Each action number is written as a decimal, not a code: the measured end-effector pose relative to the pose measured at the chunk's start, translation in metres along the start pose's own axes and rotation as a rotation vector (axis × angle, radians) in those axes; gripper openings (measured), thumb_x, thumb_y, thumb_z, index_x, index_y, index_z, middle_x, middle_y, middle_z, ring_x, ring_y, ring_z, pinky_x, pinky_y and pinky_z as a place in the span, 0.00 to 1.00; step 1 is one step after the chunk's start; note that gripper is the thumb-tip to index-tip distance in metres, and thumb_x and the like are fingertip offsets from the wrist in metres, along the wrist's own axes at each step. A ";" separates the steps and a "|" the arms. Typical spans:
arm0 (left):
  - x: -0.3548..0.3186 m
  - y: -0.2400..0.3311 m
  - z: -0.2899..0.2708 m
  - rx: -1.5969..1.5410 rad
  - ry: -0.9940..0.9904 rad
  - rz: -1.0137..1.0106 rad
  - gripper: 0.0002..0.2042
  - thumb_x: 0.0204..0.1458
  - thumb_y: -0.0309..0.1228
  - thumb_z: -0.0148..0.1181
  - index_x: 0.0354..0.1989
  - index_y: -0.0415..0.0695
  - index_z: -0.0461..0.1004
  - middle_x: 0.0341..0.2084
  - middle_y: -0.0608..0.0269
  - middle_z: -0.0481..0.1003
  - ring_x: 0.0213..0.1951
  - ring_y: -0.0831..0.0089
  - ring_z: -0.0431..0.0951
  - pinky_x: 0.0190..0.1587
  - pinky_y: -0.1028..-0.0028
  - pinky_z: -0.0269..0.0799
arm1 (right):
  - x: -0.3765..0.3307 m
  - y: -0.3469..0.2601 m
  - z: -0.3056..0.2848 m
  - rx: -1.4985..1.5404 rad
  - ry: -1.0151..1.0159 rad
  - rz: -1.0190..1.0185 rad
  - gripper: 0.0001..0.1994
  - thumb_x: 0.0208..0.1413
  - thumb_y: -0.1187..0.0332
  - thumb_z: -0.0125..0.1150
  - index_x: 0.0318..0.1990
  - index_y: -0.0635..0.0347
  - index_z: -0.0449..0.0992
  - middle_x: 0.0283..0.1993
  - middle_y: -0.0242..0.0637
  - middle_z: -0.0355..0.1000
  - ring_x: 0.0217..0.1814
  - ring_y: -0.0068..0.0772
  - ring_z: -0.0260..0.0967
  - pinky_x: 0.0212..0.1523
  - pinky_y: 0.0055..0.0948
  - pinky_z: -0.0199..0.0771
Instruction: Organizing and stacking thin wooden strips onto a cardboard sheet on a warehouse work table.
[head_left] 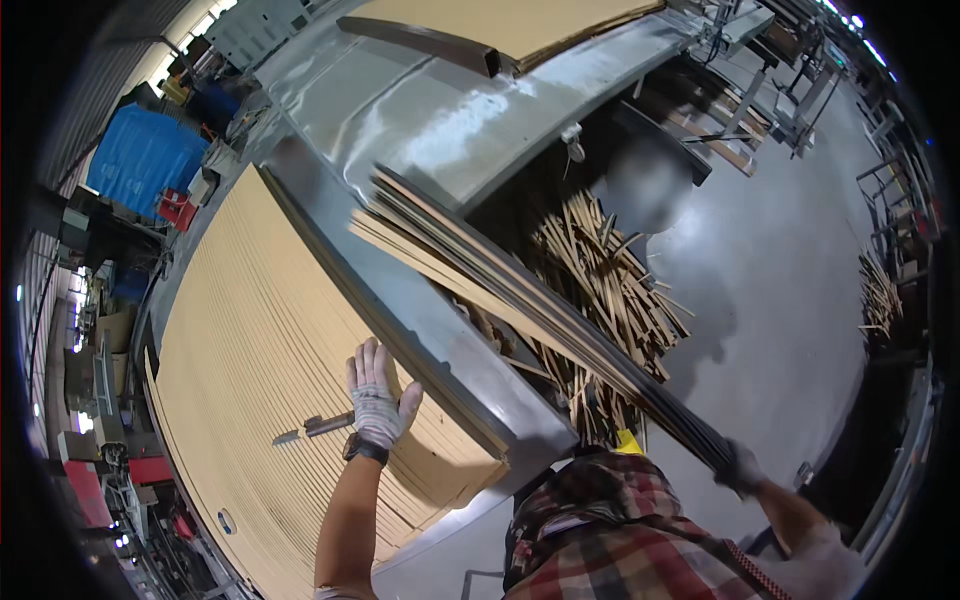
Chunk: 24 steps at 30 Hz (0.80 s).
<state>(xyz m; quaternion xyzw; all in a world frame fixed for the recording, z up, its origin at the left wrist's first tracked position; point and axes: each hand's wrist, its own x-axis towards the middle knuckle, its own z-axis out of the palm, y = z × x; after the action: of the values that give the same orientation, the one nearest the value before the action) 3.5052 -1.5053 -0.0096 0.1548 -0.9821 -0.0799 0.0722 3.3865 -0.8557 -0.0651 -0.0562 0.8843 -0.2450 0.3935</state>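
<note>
My left hand [377, 402], in a striped work glove, lies with fingers stretched out on a broad tan board [250, 330] scored or cut into many long narrow strips. Beside its wrist lies a box-cutter knife [318, 428] with the blade out. My right hand [738, 470], gloved too, is closed round the near end of a bundle of long thin strips [560, 330], some dark and some tan. The bundle slants away to the far left, its far end fanned out over the metal table's edge. Its fingers are partly hidden by the dark strips.
A heap of loose strips [610, 310] lies on the floor at right of the table. Stacked tan sheets [540, 25] and a dark edge bar rest on the far metal table [440, 120]. A small ring [227, 521] sits on the board. Blue sheeting [145, 160] stands far left.
</note>
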 end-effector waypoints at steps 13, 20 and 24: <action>0.007 -0.005 0.005 0.028 -0.045 0.056 0.38 0.55 0.51 0.50 0.67 0.36 0.48 0.67 0.39 0.48 0.69 0.44 0.44 0.69 0.50 0.34 | -0.202 0.274 0.157 0.840 0.186 0.769 0.19 0.51 0.60 0.63 0.48 0.57 0.74 0.34 0.36 0.73 0.37 0.35 0.71 0.40 0.32 0.71; 0.016 0.014 0.001 0.002 -0.083 0.067 0.39 0.57 0.54 0.44 0.67 0.33 0.48 0.65 0.35 0.50 0.67 0.40 0.47 0.68 0.49 0.39 | 0.210 0.067 0.160 2.087 -0.198 0.240 0.29 0.52 0.54 0.56 0.54 0.69 0.62 0.54 0.55 0.65 0.56 0.56 0.63 0.61 0.52 0.59; 0.028 0.010 -0.019 0.010 0.041 0.205 0.36 0.58 0.50 0.51 0.65 0.33 0.54 0.60 0.36 0.61 0.62 0.44 0.59 0.64 0.50 0.53 | 0.303 -0.191 0.178 2.208 -0.222 -0.004 0.15 0.55 0.61 0.52 0.38 0.66 0.75 0.33 0.44 0.75 0.38 0.45 0.75 0.45 0.40 0.75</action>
<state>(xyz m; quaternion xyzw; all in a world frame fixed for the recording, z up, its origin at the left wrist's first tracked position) 3.4794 -1.5072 0.0141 0.0555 -0.9914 -0.0640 0.0993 3.2899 -1.1801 -0.2783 0.3023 0.1397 -0.8926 0.3039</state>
